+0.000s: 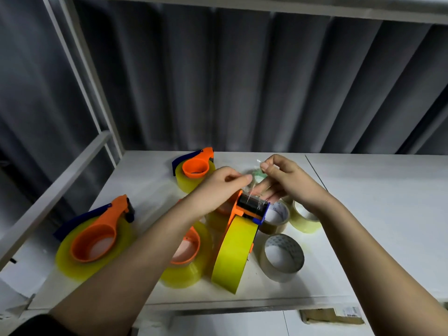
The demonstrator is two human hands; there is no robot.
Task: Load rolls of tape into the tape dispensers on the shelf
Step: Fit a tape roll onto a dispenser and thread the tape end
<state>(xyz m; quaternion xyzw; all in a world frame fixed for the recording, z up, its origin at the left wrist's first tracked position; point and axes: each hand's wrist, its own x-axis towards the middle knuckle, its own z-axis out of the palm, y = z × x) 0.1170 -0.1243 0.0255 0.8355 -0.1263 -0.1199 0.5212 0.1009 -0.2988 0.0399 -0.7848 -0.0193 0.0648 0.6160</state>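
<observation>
Four loaded tape dispensers [236, 241], three loose tape rolls [282, 258], two hands [288, 179].

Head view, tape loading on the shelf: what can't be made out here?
- Dispenser under the left forearm: its head end is covered by the arm.
- Clear tape end pinched by the right hand: transparent and blurred, its path to the roller is unclear.
- Left hand: motion-blurred, fingertip contact uncertain.
- Green-tinted thing behind the hands: mostly hidden.
- Label below the shelf: too small to read.
</observation>
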